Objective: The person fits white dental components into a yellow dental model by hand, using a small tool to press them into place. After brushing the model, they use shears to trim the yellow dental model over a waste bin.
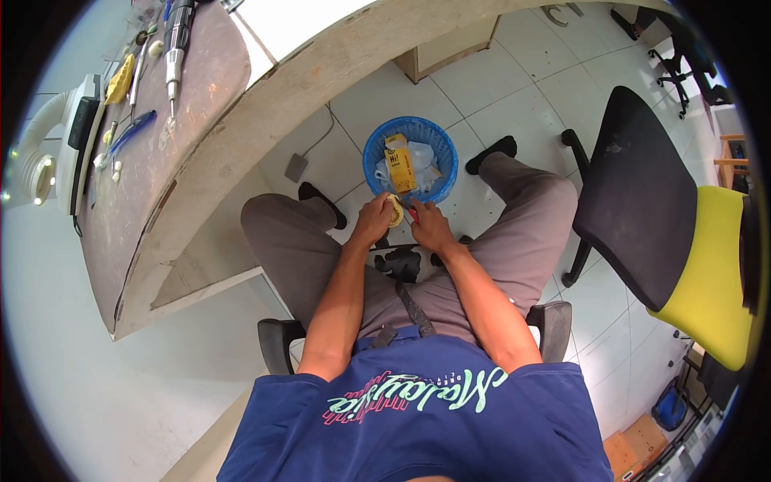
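Far left: workbench (185, 120) with a scuffed brown top. A long metal hand tool (175, 48) and smaller bits lie on it, well apart from the hands

Centre, person seated, hands low between the knees:
- left hand (373, 221) is closed around a small yellow piece (395, 210), fingers wrapped over it, thumb side up
- the yellow piece sits between the two hands, just over the near rim of the bin and above the floor; its exact shape is too small to tell
- a red tool (412, 214) touches or lies just beside the piece; only a sliver of red shows
- right hand (432, 229) is clenched on the red tool, knuckles toward the piece

Handling, as judged: the piece looks light, easily carried in one hand, and rigid rather than soft. It may be brittle at thin edges, so hold it by the bulk, in the palm with fingers around the sides, keeping the worked face clear

Just beyond the hands: blue bin (411, 123) on the tiled floor, holding a yellow carton (399, 163) and white scraps

Right: empty chair (642, 201), black seat with a yellow back, well apart
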### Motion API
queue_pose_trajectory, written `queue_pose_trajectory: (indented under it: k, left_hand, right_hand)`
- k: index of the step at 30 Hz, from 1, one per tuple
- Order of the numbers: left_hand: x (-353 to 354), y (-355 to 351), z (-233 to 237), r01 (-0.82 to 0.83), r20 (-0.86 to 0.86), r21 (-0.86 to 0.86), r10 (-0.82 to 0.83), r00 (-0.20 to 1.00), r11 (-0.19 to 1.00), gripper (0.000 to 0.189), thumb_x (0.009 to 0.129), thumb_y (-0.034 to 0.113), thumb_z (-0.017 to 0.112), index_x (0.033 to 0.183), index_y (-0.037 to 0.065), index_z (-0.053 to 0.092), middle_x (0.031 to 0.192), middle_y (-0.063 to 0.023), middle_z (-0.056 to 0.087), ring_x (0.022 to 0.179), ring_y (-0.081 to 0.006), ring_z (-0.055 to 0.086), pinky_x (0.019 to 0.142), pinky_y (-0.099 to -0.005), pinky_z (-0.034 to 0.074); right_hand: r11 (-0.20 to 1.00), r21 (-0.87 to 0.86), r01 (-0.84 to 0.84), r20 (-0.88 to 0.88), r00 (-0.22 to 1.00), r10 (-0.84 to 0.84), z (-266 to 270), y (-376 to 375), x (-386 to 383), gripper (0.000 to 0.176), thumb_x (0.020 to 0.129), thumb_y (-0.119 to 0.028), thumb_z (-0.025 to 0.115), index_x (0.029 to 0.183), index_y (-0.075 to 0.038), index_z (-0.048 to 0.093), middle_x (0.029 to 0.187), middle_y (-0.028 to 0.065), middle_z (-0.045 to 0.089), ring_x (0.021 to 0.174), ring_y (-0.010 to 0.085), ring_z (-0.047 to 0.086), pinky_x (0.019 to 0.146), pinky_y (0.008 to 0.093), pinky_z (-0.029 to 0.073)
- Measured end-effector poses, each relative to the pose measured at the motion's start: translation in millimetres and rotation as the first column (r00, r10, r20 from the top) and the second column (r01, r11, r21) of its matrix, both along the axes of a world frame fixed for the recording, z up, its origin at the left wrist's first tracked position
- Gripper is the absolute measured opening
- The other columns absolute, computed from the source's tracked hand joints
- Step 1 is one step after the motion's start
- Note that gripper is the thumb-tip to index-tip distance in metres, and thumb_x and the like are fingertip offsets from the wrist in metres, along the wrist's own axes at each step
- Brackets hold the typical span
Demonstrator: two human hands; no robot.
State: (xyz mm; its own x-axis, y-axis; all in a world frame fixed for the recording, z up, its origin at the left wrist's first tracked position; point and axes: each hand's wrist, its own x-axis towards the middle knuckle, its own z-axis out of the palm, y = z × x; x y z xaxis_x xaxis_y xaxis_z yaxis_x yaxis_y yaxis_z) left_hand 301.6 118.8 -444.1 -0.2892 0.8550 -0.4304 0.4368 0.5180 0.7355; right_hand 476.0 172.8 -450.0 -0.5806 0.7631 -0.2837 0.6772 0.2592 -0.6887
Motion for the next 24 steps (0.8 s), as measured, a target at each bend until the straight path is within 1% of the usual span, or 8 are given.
queue_pose_trajectory:
  k: [6,9,11,12,14,18,20,24]
  left_hand:
    - [-3,-3,-4,-0.047,0.148,0.068,0.036,0.988,0.997,0.03,0.099,0.021,0.042,0.109,-0.002,0.059,0.086,-0.0126,0.062,0.078,-0.0194,0.057,0.074,-0.0348,0.045]
    - [-2,-2,18,-0.026,0.153,0.047,0.019,0.988,0.999,0.029,0.099,0.02,0.042,0.108,-0.002,0.059,0.085,-0.0082,0.06,0.077,-0.0158,0.054,0.073,-0.0326,0.044]
    - [-4,-1,24,-0.029,0.201,0.041,0.02,0.979,0.999,0.029,0.099,0.02,0.042,0.107,-0.002,0.059,0.084,-0.0066,0.06,0.077,-0.0145,0.053,0.072,-0.0318,0.044]
    - [-5,-1,27,-0.031,0.248,0.034,0.022,0.968,0.999,0.028,0.1,0.02,0.043,0.106,-0.001,0.06,0.084,-0.005,0.059,0.076,-0.0132,0.053,0.071,-0.031,0.044]
    - [-5,0,22,-0.046,0.242,0.04,0.035,0.97,0.998,0.027,0.099,0.019,0.044,0.107,-0.001,0.061,0.083,-0.0036,0.059,0.074,-0.012,0.053,0.069,-0.0299,0.044]
    - [-6,-1,15,-0.066,0.215,0.054,0.053,0.975,0.996,0.025,0.098,0.017,0.049,0.111,0.0,0.062,0.079,-0.0009,0.057,0.069,-0.0095,0.05,0.064,-0.028,0.042]
    - [-8,-1,19,-0.049,0.226,0.053,0.036,0.974,0.997,0.026,0.098,0.018,0.05,0.113,0.0,0.063,0.08,-0.0013,0.059,0.07,-0.0099,0.052,0.065,-0.0281,0.043]
    - [-9,-2,26,-0.027,0.233,0.064,0.011,0.972,0.998,0.03,0.098,0.019,0.052,0.117,-0.001,0.064,0.086,-0.0029,0.064,0.073,-0.01,0.056,0.067,-0.0277,0.046]
  right_hand:
    - [0.998,0.052,-0.044,-0.048,0.998,0.046,12,2,4,0.055,0.083,-0.009,0.058,0.138,-0.007,0.051,0.113,0.0269,0.06,0.104,0.046,0.06,0.087,0.0515,0.05]
    - [0.995,0.094,-0.016,-0.108,0.994,0.027,22,4,4,0.039,0.085,-0.009,0.059,0.124,-0.006,0.061,0.107,0.027,0.064,0.096,0.0451,0.063,0.081,0.0527,0.05]
    - [0.997,0.025,-0.079,-0.041,0.996,0.08,31,9,4,0.026,0.083,-0.01,0.061,0.107,-0.002,0.066,0.095,0.0253,0.066,0.086,0.0461,0.065,0.078,0.0517,0.053]
    - [0.997,0.025,-0.078,-0.042,0.996,0.079,34,8,3,0.026,0.083,-0.01,0.061,0.107,-0.002,0.066,0.095,0.0253,0.066,0.086,0.0461,0.065,0.078,0.0517,0.053]
    - [1.0,0.007,-0.003,-0.014,1.0,0.003,38,7,-1,0.018,0.083,-0.009,0.062,0.097,0.0,0.066,0.091,0.026,0.066,0.082,0.0468,0.065,0.075,0.0528,0.052]
    - [0.997,0.076,0.014,-0.043,0.999,-0.011,17,6,4,0.028,0.081,-0.008,0.062,0.109,-0.004,0.066,0.096,0.0239,0.065,0.089,0.0442,0.065,0.078,0.0518,0.052]
    - [0.97,0.241,0.008,-0.117,0.993,0.021,15,4,6,0.044,0.08,-0.003,0.058,0.124,-0.008,0.061,0.096,0.0219,0.061,0.091,0.0422,0.062,0.078,0.0519,0.05]
    - [0.986,0.158,-0.048,-0.068,0.996,0.06,15,5,7,0.06,0.077,0.0,0.056,0.136,-0.012,0.053,0.1,0.0214,0.057,0.096,0.0413,0.059,0.081,0.0523,0.049]
